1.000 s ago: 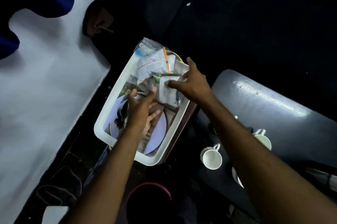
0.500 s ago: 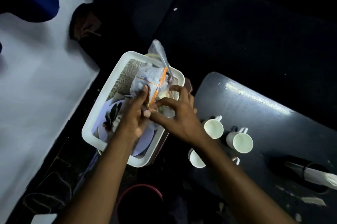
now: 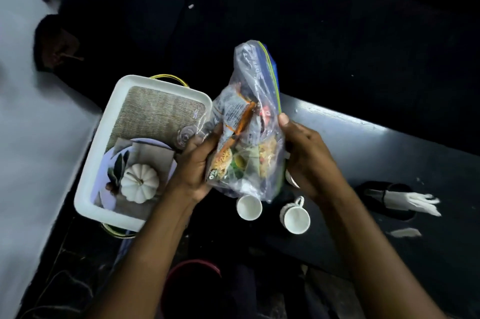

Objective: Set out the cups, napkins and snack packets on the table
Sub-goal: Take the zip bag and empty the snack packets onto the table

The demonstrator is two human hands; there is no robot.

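Note:
A clear zip bag of snack packets point(image 3: 249, 121) hangs in the air between my hands, over the near-left end of the dark table point(image 3: 389, 152). My left hand point(image 3: 197, 162) grips its left side and my right hand point(image 3: 306, 155) grips its right edge. Two white cups point(image 3: 248, 207) point(image 3: 296, 218) stand on the table below the bag; a third cup is mostly hidden behind my right hand. White napkins in a black holder point(image 3: 394, 199) lie at the right of the table.
A white tray point(image 3: 91, 162) stands left of the table, holding a woven mat point(image 3: 155, 116), a plate, a grey napkin and a small white pumpkin point(image 3: 139, 182). A red-rimmed bucket point(image 3: 192, 282) sits below. A dark sofa fills the background.
Both hands took hold of the snack bag in the tray and lifted it up and to the right, out over the table edge. The mat and pumpkin in the tray are now uncovered.

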